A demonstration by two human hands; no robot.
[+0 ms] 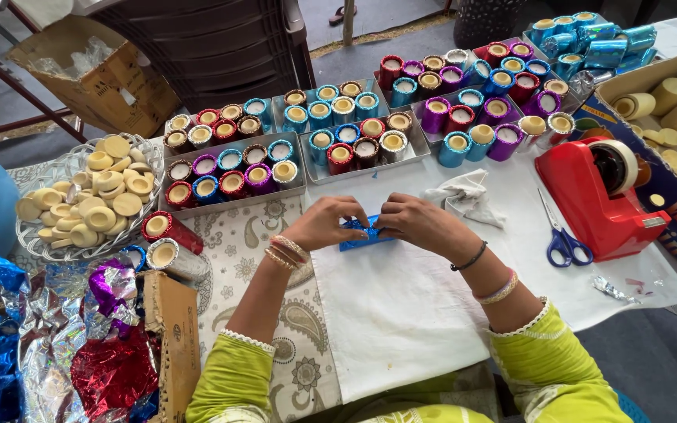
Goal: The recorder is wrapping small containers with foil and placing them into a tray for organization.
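Two hands meet over the middle of the white cloth (401,313), wrists bent inward; left hand (324,223) and right hand (417,223) each pinch a small blue foil piece (360,235), fingers curled tight.

A white cloth (401,313) over a paisley sheet (248,235) covers the work surface. Beyond it stands dark stacked furniture (221,39) on grey floor (385,55), in soft daylight.

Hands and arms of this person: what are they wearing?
Both arms have short lime-green sleeves edged with white trim. The left hand has gold and red bangles at the wrist. The right hand has a thin black band, then pink and pale bangles further up.
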